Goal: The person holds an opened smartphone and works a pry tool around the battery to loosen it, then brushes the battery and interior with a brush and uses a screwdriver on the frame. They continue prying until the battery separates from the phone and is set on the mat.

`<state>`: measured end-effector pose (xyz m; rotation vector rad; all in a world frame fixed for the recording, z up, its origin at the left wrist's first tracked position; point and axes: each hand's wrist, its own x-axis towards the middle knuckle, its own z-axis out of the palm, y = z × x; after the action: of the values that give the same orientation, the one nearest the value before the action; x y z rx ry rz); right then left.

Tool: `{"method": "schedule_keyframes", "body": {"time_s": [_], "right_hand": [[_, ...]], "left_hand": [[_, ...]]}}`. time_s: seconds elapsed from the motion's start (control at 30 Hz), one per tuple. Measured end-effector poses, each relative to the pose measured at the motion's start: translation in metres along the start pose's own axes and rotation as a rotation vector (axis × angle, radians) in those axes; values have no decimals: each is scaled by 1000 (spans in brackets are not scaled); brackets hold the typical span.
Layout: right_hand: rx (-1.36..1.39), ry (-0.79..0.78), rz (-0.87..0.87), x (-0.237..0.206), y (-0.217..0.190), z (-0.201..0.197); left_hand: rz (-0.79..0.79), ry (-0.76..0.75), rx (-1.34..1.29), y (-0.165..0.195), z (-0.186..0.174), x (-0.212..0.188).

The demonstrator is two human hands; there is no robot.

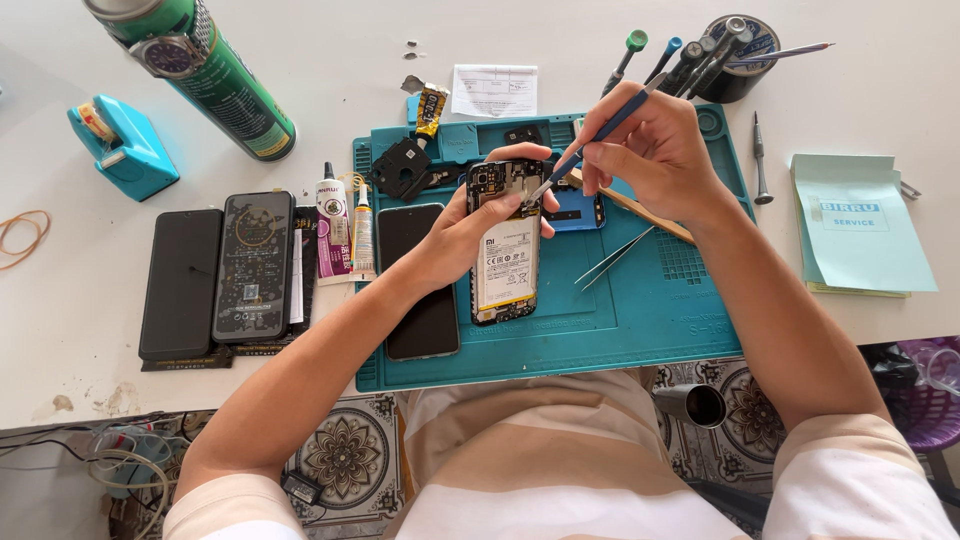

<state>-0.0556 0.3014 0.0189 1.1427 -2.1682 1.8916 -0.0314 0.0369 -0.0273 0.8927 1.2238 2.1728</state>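
I see the phone [505,245] with its back cover off, lifted just above the middle of the mat [650,310], its white battery and dark circuit board bare to the camera. My left hand [470,230] is wrapped around it from the left side, thumb on the near edge and fingertips curled over the far right edge, clamping the frame. I judge it light and stiff, but fragile: the exposed board and battery should not be pressed, so the side rails are the place to hold, as that hand does. My right hand [650,150] pinches a thin blue tool [600,135] like a pen, its metal tip touching the top of the phone near the camera module. Close by on the right, tweezers [610,258] lie on the mat, with a wooden stick [640,210] and a blue part [575,210] just beyond the phone. A dark phone [425,290] lies face up just left of it, and a black cover piece [405,168] sits at the far left of the mat. Off the mat to the left are two glue tubes [345,225], two more dark phones [220,270], a green can [220,80] and a teal tape dispenser [125,145]. Far right stands a tool holder [735,50]; a notepad [860,225] lies at right. Nothing blocks the tool's tip.
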Motion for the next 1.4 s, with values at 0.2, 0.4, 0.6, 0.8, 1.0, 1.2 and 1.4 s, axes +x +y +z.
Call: {"method": "schedule_keyframes", "body": {"time_s": [0.2,0.4,0.6,0.8,1.0,1.2,1.4], "right_hand": [[62,-23,-5,0,0,0],[54,-25,0,-1,0,1],[32,61,6,1,-7,-2],[37,130,3,1,-12,-6],[26,131,-5,3,-14,-7],[22,149,3,3,-15,-8],[13,154,0,3,-16,-7]], "left_hand": [[4,33,51,0,2,2],[6,60,131,1,2,2],[5,83,143,5,7,4],[2,104,128,7,10,6],[-4,81,171,13,12,4],[35,47,202,15,14,3],[4,112,159,14,15,2]]}}
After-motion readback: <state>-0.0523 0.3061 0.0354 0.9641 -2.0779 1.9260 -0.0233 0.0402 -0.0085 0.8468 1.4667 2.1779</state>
